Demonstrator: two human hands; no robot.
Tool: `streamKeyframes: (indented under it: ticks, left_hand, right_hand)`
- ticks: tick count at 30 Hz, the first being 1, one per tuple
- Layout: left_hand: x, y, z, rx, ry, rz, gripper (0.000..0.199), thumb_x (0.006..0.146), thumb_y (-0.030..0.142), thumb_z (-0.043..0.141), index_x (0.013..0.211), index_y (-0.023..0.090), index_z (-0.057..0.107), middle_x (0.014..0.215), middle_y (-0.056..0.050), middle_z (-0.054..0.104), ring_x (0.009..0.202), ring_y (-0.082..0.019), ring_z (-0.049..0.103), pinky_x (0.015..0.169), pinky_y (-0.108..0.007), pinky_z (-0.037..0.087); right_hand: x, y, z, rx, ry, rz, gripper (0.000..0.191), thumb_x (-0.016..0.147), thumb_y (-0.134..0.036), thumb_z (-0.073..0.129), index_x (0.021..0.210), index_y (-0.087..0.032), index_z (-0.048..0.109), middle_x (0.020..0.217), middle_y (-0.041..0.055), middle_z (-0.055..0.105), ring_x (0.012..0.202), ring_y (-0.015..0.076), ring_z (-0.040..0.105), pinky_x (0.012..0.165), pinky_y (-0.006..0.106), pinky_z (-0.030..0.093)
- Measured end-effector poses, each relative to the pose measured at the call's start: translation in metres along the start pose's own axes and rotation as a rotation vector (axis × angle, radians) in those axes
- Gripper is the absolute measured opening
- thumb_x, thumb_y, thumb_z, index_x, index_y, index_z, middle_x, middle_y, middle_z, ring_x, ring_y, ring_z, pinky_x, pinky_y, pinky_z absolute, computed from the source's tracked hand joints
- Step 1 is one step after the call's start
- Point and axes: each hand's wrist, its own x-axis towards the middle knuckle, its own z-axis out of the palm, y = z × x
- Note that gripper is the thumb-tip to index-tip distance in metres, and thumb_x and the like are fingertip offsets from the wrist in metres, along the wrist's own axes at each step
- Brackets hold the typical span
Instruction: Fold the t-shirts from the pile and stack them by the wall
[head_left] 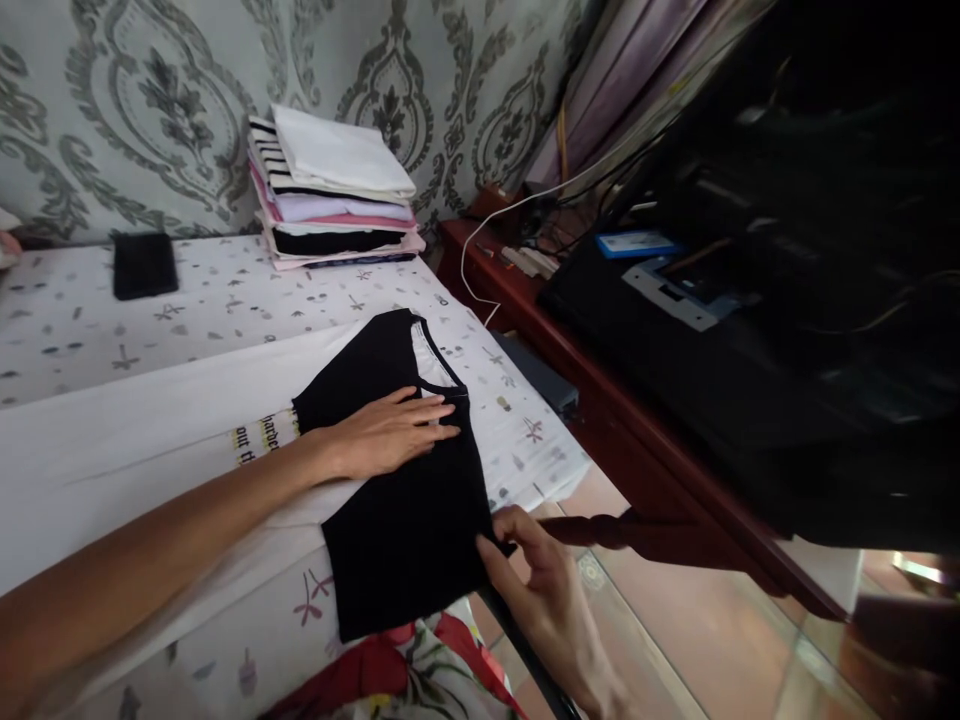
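A black and white T-shirt [409, 520] lies spread on the bed, its neckline toward the bed's right edge. Yellow-edged black lettering crosses the white part below the black yoke. Flat on the shirt near the collar rests my left hand [386, 432], fingers stretched out. Past the bed's edge, my right hand [544, 590] pinches the black cloth at the shoulder or sleeve edge between thumb and forefinger. The forearm of my left arm covers part of the lettering.
A stack of folded clothes [337, 190] stands by the patterned wall. A dark phone-like flat object [145, 265] lies on the bedsheet [247, 285]. To the right are a red-brown wooden table [622, 420], a large black appliance [787, 350] and a white cable [510, 208].
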Motion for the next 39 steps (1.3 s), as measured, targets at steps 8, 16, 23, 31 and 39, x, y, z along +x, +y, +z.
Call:
streamKeyframes:
  ticks: [8, 16, 23, 31, 39]
  left_hand:
    - [-0.004, 0.003, -0.004, -0.011, -0.011, -0.016, 0.045, 0.105, 0.031, 0.036, 0.149, 0.030, 0.041, 0.161, -0.005, 0.038, 0.151, -0.019, 0.029, 0.123, -0.045, 0.017]
    - [0.034, 0.008, -0.036, -0.018, 0.089, -0.019, 0.031, 0.103, 0.023, 0.036, 0.114, 0.020, 0.065, 0.127, -0.008, 0.067, 0.122, -0.023, 0.057, 0.105, -0.041, 0.038]
    - [0.112, 0.008, -0.066, 0.029, -0.445, 0.205, 0.048, 0.069, -0.003, 0.050, 0.103, 0.025, 0.068, 0.112, -0.005, 0.063, 0.113, -0.023, 0.049, 0.093, -0.034, 0.038]
    - [0.128, 0.010, -0.065, -0.023, -0.469, 0.233, 0.025, 0.064, -0.003, 0.050, 0.069, 0.021, 0.053, 0.073, 0.000, 0.056, 0.071, -0.017, 0.046, 0.065, -0.032, 0.030]
    - [0.124, -0.002, -0.030, 0.090, -0.024, 0.229, 0.020, 0.088, 0.005, 0.045, 0.085, 0.018, 0.059, 0.088, -0.007, 0.067, 0.090, -0.021, 0.054, 0.079, -0.033, 0.036]
  right_hand:
    - [0.018, -0.030, 0.006, 0.729, 0.022, 0.349, 0.042, 0.076, -0.051, 0.077, 0.090, -0.026, 0.046, 0.054, -0.0098, 0.041, 0.042, 0.0077, 0.029, 0.041, 0.020, 0.025]
    - [0.015, -0.032, 0.009, 0.496, 0.195, 0.195, 0.033, 0.080, -0.044, 0.077, 0.101, -0.025, 0.059, 0.062, -0.0070, 0.045, 0.048, 0.0083, 0.036, 0.043, 0.020, 0.029]
    - [0.011, -0.015, 0.006, 0.231, 0.261, -0.155, 0.014, 0.082, -0.022, 0.072, 0.095, -0.026, 0.069, 0.077, -0.0015, 0.068, 0.065, 0.0120, 0.061, 0.058, 0.021, 0.049]
    - [-0.006, -0.010, 0.000, 0.462, 0.172, 0.116, 0.044, 0.083, -0.029, 0.076, 0.124, -0.030, 0.062, 0.078, -0.0016, 0.068, 0.068, 0.0147, 0.064, 0.062, 0.025, 0.053]
    - [-0.014, 0.003, 0.006, 0.947, 0.034, 0.668, 0.045, 0.066, -0.039, 0.089, 0.098, -0.022, 0.062, 0.076, -0.0010, 0.066, 0.062, 0.0136, 0.061, 0.059, 0.025, 0.050]
